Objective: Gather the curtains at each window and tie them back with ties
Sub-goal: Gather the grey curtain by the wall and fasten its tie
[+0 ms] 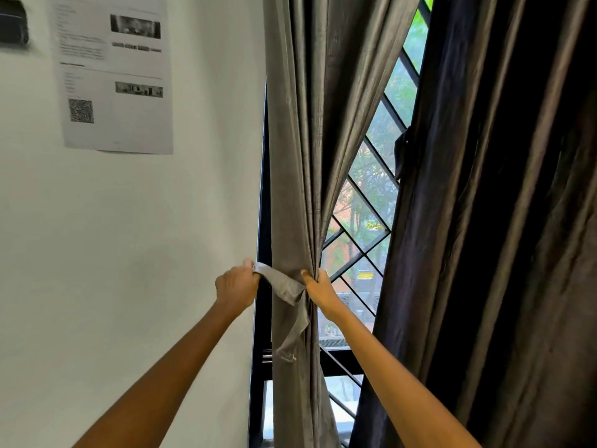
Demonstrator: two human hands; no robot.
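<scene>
Head view: both arms reach up and forward. The left hand (237, 287) pinches one end of the grey tie (284, 286) by the window frame (262, 318). The right hand (319, 291), fingers curled, grips the gathered grey curtain (300, 156) (the tie's loose tail hangs below it).

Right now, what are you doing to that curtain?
A person is tying back the grey curtain at the window's left side. The left hand pulls one end of a grey fabric tie toward the wall, and the right hand grips the bunched curtain where the tie crosses it. The tie's other end hangs loose. The dark curtain on the right hangs untied.
</scene>
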